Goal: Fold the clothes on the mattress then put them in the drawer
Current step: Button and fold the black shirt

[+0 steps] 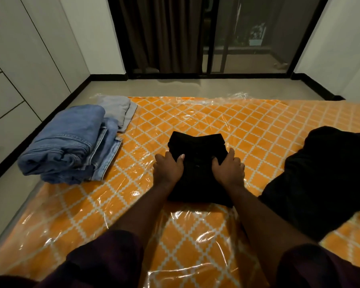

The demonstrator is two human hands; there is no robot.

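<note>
An orange mattress (195, 117) with a white lattice print is lying on a grey floor (175, 86), and clear plastic wrap (206, 235) is glinting over it. A folded black garment (197, 179) is sitting at the mattress's middle, and everything else is placed from it. Far to its left white cupboard fronts (19, 69) are lining the wall; beyond it a dark curtain (154, 34) and a glass door (247, 38) are closing off the room.

Both hands are resting on the garment. The left hand (168, 168) is gripping its left edge, fingers (160, 157) curling down over the side and thumb lying on top; the right hand (229, 170) is gripping its right edge the same way. How far the fingertips are reaching beneath cannot be told.

To the garment's left, well apart, folded blue jeans (71, 142) are stacking at the mattress's left edge; a folded grey garment (119, 111) is touching them on the far side. To its right, near but apart, a loose black heap (330, 173) is sprawling. Bare mattress is showing beyond the garment up to the far edge, in the gaps on both sides, and between the forearms on the near side.
</note>
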